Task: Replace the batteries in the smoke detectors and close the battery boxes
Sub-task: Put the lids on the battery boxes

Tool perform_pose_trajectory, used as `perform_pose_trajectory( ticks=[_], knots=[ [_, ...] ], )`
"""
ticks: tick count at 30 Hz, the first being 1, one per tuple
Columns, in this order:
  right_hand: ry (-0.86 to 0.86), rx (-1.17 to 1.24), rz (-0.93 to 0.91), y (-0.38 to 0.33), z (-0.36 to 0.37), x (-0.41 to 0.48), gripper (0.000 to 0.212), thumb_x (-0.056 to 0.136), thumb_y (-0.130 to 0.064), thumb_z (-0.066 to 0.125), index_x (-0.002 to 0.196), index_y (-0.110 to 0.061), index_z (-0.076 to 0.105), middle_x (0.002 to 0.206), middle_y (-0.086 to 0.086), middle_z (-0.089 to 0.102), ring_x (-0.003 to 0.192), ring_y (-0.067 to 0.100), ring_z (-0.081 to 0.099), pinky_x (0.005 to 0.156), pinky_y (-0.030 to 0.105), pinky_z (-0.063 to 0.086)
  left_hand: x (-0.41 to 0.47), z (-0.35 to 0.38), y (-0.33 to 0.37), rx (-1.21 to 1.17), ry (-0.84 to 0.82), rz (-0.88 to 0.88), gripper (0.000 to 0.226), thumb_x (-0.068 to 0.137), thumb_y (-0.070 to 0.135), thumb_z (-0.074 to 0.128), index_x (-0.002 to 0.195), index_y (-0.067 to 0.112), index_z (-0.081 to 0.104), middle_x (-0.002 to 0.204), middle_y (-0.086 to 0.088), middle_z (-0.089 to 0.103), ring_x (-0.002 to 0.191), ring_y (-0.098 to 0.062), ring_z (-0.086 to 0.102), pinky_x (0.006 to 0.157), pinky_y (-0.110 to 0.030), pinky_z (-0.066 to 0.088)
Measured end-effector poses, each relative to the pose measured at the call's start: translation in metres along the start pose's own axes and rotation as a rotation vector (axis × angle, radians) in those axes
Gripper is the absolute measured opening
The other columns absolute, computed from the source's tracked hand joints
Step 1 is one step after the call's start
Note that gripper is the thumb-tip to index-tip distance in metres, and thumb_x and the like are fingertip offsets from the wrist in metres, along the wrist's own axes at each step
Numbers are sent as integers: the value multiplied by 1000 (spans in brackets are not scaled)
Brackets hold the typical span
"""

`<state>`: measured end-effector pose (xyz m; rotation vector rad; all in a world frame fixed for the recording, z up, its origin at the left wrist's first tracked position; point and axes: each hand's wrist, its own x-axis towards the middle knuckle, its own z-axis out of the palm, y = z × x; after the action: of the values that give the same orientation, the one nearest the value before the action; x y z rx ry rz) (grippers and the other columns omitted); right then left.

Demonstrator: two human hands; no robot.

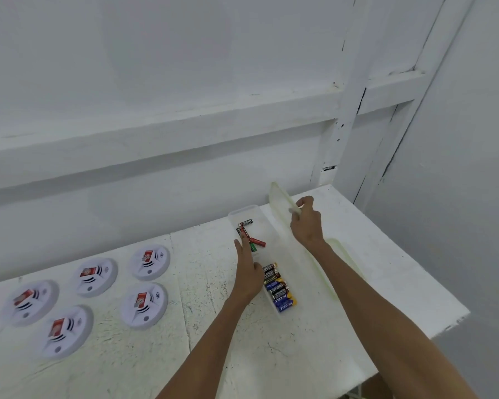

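Lid (281, 204) is pinched aside by the right hand (306, 223), baring batteries (280, 292). Box (242, 210) is apparently steadied by the flat left hand (247, 275).

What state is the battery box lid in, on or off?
Off. The right hand holds the lid tilted beside the battery box; the batteries inside lie uncovered.

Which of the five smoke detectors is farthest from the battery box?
The leftmost smoke detector, at the table's left end. The other four all sit further right, closer to the battery box.
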<state>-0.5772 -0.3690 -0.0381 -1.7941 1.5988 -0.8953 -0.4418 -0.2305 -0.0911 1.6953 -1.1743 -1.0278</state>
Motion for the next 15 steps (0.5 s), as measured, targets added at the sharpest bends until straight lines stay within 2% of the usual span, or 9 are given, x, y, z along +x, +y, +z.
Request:
perform_pose_trajectory(
  ticks=[1,2,3,5,7,9,11,12,15],
  knots=[
    [0,-18,-45,-6,2,-7,17,96,-4,45,111,-12,39,81,15,59,61,22,52,47,27,35,-1,-1,1,-28,3,1,88,102,-11,37,162,24,-17,172,3,-9,156,-12,7,111,-5,28],
    [-2,-40,-90,-12,5,-13,22,96,-2,44,115,-12,42,79,12,58,60,21,52,49,27,36,0,-1,0,-61,-4,-1,89,102,-10,37,161,26,-20,171,3,2,155,-19,24,115,-21,39],
    [-12,-67,-133,-16,8,-20,29,95,0,43,121,-13,45,78,10,58,61,20,52,52,28,37,0,-2,0,-87,-25,-17,91,103,-9,37,160,29,-23,166,4,16,142,-20,44,106,-28,50],
    [-56,-135,-211,-22,18,-32,46,92,5,43,134,-14,48,83,11,62,66,19,53,57,27,39,1,-4,0,-161,-67,-51,94,104,-8,38,158,31,-29,154,3,34,116,-10,59,82,-21,57],
    [-104,-205,-254,-27,29,-42,56,90,7,44,142,-14,45,101,15,68,78,23,59,65,30,45,3,-4,-1,-244,-75,-71,92,105,-3,39,158,30,-29,155,0,40,110,-1,56,77,-16,53],
    [-145,-259,-288,-33,37,-51,58,92,3,45,147,-13,40,123,16,63,96,30,61,78,37,50,3,-6,5,-312,-31,-126,77,109,8,37,163,25,-16,149,4,47,108,1,53,84,-18,48],
    [-198,-325,-329,-37,42,-56,59,95,-4,49,151,-12,34,145,13,49,118,32,55,95,43,47,5,-9,12,-396,27,-137,54,114,25,31,164,27,13,140,8,53,117,-5,54,99,-22,41],
    [-238,-371,-349,-37,44,-57,60,96,-10,52,152,-15,31,153,11,40,131,31,47,105,45,42,5,-13,16,-443,44,-120,45,114,30,29,159,29,28,137,9,56,120,-3,55,100,-20,39],
    [-370,-501,-399,-30,48,-59,61,100,-38,51,154,-25,26,164,1,20,150,25,21,117,53,23,19,-23,24,-632,105,-163,31,114,30,31,134,27,55,122,9,65,105,4,60,82,-16,46]
  ],
)
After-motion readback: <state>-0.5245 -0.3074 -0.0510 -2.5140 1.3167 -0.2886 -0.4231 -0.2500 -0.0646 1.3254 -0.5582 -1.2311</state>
